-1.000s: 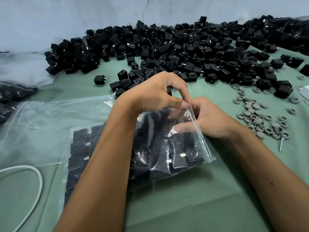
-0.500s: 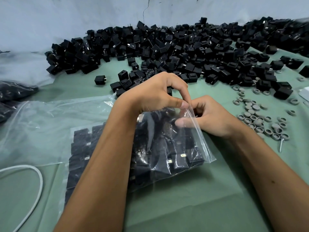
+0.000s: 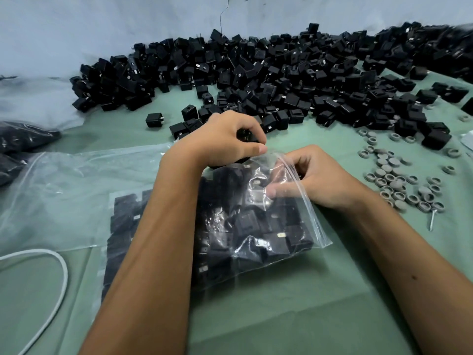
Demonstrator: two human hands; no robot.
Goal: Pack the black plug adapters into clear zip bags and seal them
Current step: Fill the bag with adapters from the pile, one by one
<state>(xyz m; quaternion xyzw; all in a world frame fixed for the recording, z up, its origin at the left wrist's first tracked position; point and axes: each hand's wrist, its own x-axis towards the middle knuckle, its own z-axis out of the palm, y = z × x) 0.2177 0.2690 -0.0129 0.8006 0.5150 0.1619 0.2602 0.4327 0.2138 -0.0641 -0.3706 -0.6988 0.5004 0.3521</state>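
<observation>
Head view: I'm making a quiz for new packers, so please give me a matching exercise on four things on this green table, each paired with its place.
Things:
1. clear zip bag of black plug adapters
2. small grey rubber rings
3. white cable
4. loose pile of black plug adapters

Places:
A. far side, against the wall
B. near left edge of the view
C. centre, between the two hands
D. right of the right hand

Pairs: 1-C, 2-D, 3-B, 4-A
</observation>
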